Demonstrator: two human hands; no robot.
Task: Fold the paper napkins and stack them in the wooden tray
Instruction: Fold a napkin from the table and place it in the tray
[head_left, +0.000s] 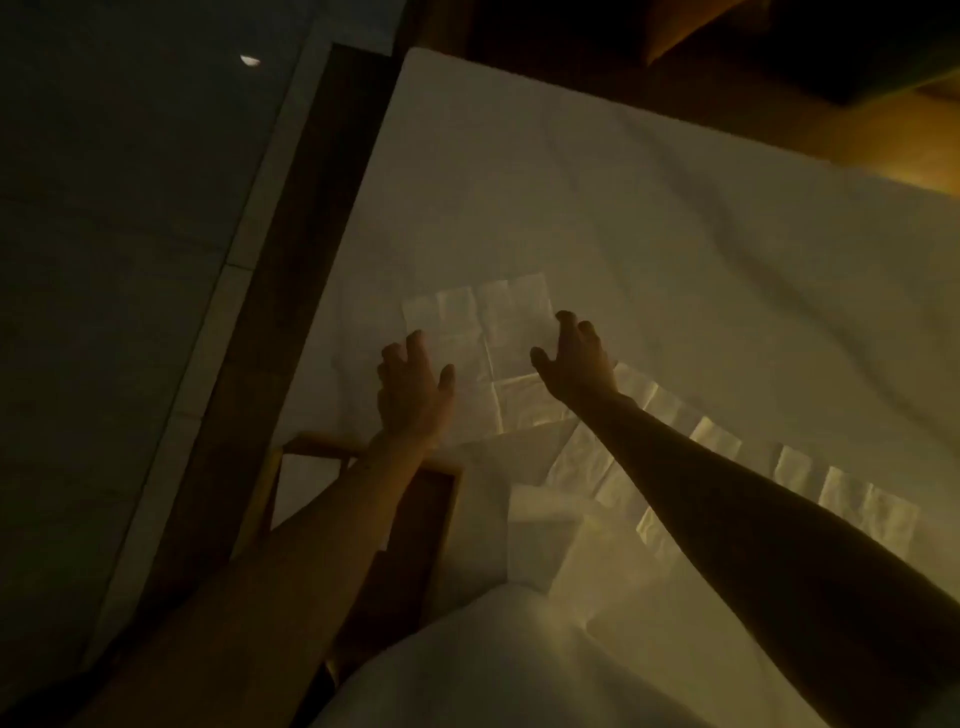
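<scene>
An unfolded white paper napkin (483, 332) lies flat on the white bed sheet in dim light. My left hand (413, 389) hovers over its left edge with fingers spread and loosely bent, holding nothing. At the napkin's right edge is my right hand (574, 358), fingers also loosely curved and empty. Whether the fingertips touch the paper is not clear. The wooden tray (447, 499) sits near me under my left forearm, with something white inside at its left. More unfolded napkins (727, 447) lie in a row under and beside my right forearm.
The white sheet (649, 218) stretches far and right with soft wrinkles. A dark wooden bed frame edge (291, 291) runs along the left, with dark floor (114, 234) beyond it. A white pillow or bedding (493, 665) bulges at the bottom.
</scene>
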